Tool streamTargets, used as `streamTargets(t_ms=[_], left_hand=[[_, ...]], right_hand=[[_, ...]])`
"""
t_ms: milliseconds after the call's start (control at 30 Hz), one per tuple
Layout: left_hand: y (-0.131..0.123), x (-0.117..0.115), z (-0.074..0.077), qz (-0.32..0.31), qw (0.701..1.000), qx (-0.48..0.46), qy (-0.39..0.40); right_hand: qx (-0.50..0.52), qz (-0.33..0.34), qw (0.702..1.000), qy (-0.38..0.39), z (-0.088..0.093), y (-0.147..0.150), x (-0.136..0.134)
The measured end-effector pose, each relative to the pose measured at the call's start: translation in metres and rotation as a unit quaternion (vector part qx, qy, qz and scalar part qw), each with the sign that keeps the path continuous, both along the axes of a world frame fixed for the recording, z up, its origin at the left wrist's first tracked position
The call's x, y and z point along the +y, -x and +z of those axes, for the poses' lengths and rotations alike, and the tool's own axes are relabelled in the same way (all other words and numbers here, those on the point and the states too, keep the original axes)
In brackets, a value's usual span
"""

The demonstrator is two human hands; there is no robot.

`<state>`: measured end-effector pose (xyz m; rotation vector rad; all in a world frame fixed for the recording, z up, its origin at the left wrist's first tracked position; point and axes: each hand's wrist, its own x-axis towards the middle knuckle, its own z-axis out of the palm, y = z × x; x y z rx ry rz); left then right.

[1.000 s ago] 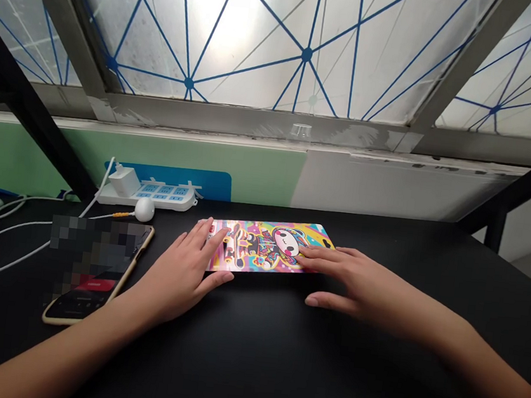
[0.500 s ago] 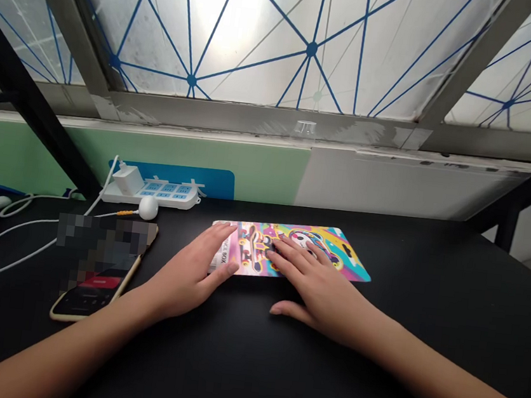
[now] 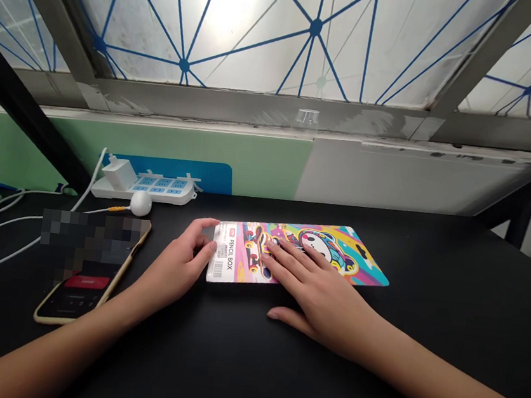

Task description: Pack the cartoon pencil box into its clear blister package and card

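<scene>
A flat, colourful pencil box [image 3: 238,269] lies on the black table, printed with a skateboard and a cartoon figure, its white end strip reading "PENCIL BOX". At that left end is my left hand [image 3: 176,262], its fingers curled and its thumb and index fingertips on the box's edge. Some of its fingertips are hidden behind the thumb. My right hand [image 3: 317,288] rests palm down across the middle of the box, fingers stretched out flat over the picture. Its thumb is spread onto the table in front.
Left of my left forearm lies a phone [image 3: 87,287] in a pale case. Behind it are a small white round device [image 3: 141,203] on a cable and a white power strip [image 3: 165,191] with a charger [image 3: 119,173]. The table [image 3: 450,297] meets the wall below a window.
My left hand has shifted left off the white end strip and closed at the box's left edge. My right hand stays flat on the box. The camera view has shifted slightly.
</scene>
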<state>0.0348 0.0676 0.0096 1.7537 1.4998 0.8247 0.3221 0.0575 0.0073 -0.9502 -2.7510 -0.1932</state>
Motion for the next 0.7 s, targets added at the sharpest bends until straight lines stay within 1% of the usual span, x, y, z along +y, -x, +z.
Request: streamTargets(t_ms=[167, 300, 533, 700], left_hand=[[-0.004, 0.0, 0.001, 0.009, 0.993, -0.102, 0.058], [-0.005, 0.002, 0.002, 0.01, 0.986, -0.148, 0.082], [-0.004, 0.002, -0.002, 0.007, 0.984, -0.163, 0.074], [-0.002, 0.005, -0.005, 0.001, 0.986, -0.154, 0.062]], right_hand=[[-0.009, -0.004, 1.0, 0.008, 0.002, -0.002, 0.0], [0.001, -0.002, 1.0, 0.016, 0.003, -0.003, 0.0], [0.015, -0.001, 1.0, 0.022, 0.008, -0.007, 0.001], [0.015, -0.016, 0.999, 0.023, 0.016, -0.02, 0.004]])
